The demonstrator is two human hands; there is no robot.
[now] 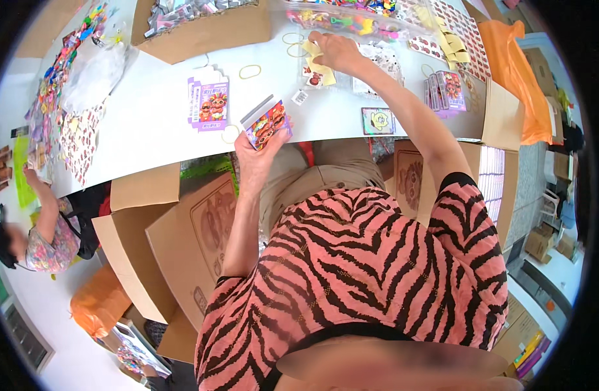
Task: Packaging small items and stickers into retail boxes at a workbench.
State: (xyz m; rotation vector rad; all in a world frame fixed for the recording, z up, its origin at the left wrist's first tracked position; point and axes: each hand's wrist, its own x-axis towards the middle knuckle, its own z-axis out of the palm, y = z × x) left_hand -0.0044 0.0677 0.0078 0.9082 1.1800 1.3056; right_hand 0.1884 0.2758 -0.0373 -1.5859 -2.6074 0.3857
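Observation:
My left hand (255, 153) is wrapped round a small colourful printed carton (268, 125), which is tilted with a grey-white flap at its upper end, above the table's near edge. Farther out, my right hand (338, 53) reaches over a clear bag of sticker slips (320, 77) with pale yellow backs. Its fingers are bent and pressed together on a pale yellow slip (310, 48). Flattened purple cartons (209, 104) lie to the left of my left hand. A flat printed card (378, 122) lies at the near edge below my right forearm.
Rubber bands (250, 71) are scattered on the white table (149, 117). Stacked cartons (444, 91) stand to the right. A cardboard box (205, 29) of small packets is at the back, with bagged trinkets (351, 21) beside it. Another person (48, 228) works at the far left.

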